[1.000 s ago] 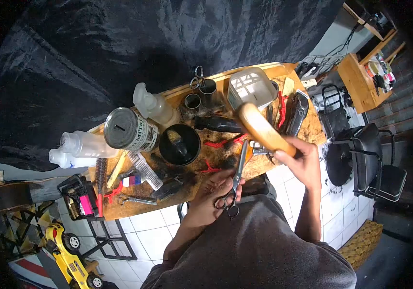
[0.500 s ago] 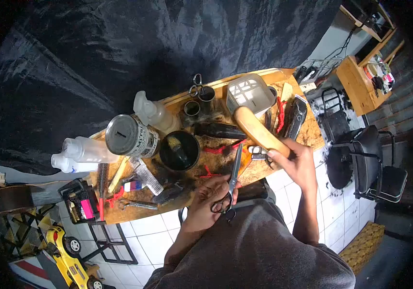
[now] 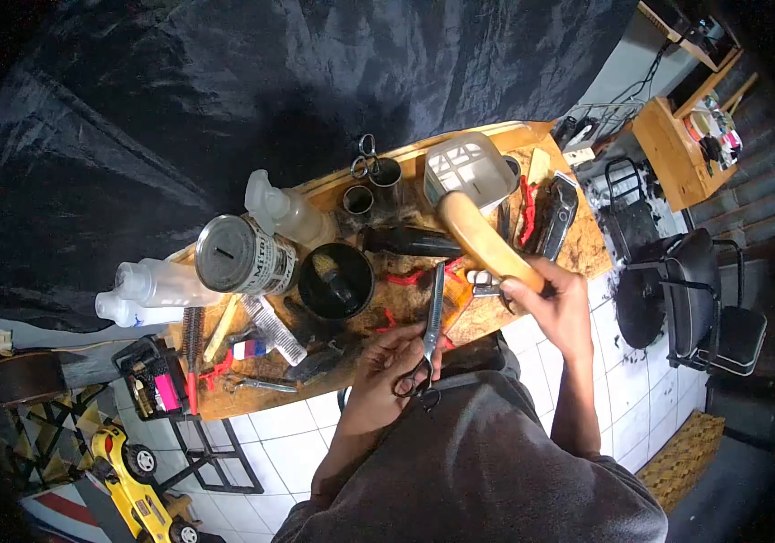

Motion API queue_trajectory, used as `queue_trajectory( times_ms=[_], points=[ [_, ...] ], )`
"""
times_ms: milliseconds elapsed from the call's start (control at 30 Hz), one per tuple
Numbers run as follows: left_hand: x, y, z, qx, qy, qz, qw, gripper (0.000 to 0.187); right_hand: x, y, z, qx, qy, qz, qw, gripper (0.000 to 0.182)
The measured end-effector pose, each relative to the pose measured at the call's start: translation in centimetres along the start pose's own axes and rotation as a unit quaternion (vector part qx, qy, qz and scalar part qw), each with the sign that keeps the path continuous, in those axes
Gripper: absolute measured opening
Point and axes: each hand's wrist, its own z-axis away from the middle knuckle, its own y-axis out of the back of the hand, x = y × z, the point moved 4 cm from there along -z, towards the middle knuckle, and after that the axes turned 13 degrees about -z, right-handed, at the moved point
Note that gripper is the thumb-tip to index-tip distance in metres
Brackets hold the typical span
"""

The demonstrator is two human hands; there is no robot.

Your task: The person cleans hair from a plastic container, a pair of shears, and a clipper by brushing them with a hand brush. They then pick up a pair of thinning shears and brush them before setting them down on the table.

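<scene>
My left hand (image 3: 385,378) is closed on a pair of thinning scissors (image 3: 434,312). Their blades are together and point up over the table edge, with the finger loops under my palm. My right hand (image 3: 555,303) grips the near end of a long, curved, light-wood brush (image 3: 480,237); its underside, bristles included, is hidden. The brush's far end is by a clear plastic container (image 3: 469,172). Beneath the brush lies a metal-and-orange tool (image 3: 482,282), partly covered. Left of the scissors stands a dark bowl (image 3: 306,303) with a shaving brush (image 3: 337,281) in it.
On the wooden table (image 3: 591,258) are hair clippers (image 3: 557,217), a tin (image 3: 229,253), spray bottles (image 3: 292,217), a pale comb (image 3: 274,330), and upright scissors (image 3: 365,158) in a cup. A black barber chair (image 3: 690,290) stands right; a yellow toy car (image 3: 134,484) is lower left.
The scissors have turned slightly more upright, their tips shifting left and down. The wooden brush in my right hand has barely moved.
</scene>
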Motion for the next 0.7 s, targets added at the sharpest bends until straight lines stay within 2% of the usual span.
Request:
queue_trajectory(
  times_ms=[67, 133, 167, 200, 267, 300, 333, 400, 433, 467, 533, 567, 633, 667, 700],
  points=[
    [-0.1, 0.1, -0.2, 0.000, -0.006, -0.030, 1.000, 0.025, 0.4, 0.8, 0.1, -0.012, -0.019, -0.020, 1.000, 0.029],
    [-0.3, 0.2, -0.5, 0.028, 0.003, -0.003, 1.000, 0.026, -0.1, 0.0, 1.0, -0.204, 0.052, -0.108, 0.972, 0.029],
    [-1.0, 1.6, -0.6, -0.012, 0.008, -0.031, 0.999, 0.029, -0.2, -0.9, 1.6, -0.261, 0.109, -0.146, 0.948, 0.031],
    [-2.0, 2.3, -1.3, 0.023, -0.025, -0.040, 0.999, 0.026, -0.9, -1.5, 1.9, -0.348, 0.111, -0.128, 0.922, 0.035],
    [-0.5, 0.6, -0.9, 0.086, 0.013, -0.076, 0.993, 0.025, -1.4, -2.0, 2.5, -0.381, 0.130, -0.024, 0.915, 0.035],
    [-0.9, 1.1, -1.2, 0.079, -0.013, -0.116, 0.990, 0.024, -1.0, -2.1, 2.3, -0.392, 0.105, -0.010, 0.914, 0.033],
    [-0.3, 0.9, -1.2, -0.050, -0.001, 0.098, 0.994, 0.025, -0.8, -2.1, 1.9, -0.351, 0.079, -0.050, 0.932, 0.032],
    [0.1, 0.3, -0.3, 0.026, -0.023, -0.081, 0.996, 0.026, 0.4, -1.0, 0.8, -0.168, 0.051, 0.007, 0.984, 0.031],
    [0.4, 0.3, -0.3, 0.025, -0.024, -0.081, 0.996, 0.026, 0.0, -0.7, 0.5, -0.077, 0.062, -0.001, 0.995, 0.029],
    [0.4, 0.2, -0.2, 0.005, 0.006, -0.063, 0.998, 0.027, -0.6, -0.1, 0.2, -0.016, 0.000, 0.026, 1.000, 0.028],
    [0.2, 0.0, -0.3, -0.016, 0.035, -0.045, 0.998, 0.028, -0.2, 0.8, 0.0, 0.029, -0.006, 0.004, 1.000, 0.027],
    [0.0, -0.1, -0.6, -0.014, 0.025, -0.025, 0.999, 0.029, 0.0, 1.3, 0.1, 0.028, -0.005, 0.004, 1.000, 0.027],
    [-1.0, 0.4, -1.0, -0.008, 0.033, 0.030, 0.999, 0.036, -0.3, 0.9, 0.8, -0.104, 0.070, -0.079, 0.989, 0.028],
    [-1.6, 0.9, -1.4, -0.009, 0.033, 0.030, 0.999, 0.036, -0.8, 0.2, 1.3, -0.205, 0.053, -0.122, 0.970, 0.030],
    [-2.1, 1.5, -1.8, 0.000, 0.036, 0.021, 0.999, 0.039, -1.2, -0.5, 1.8, -0.287, 0.053, -0.106, 0.951, 0.031]
  ],
)
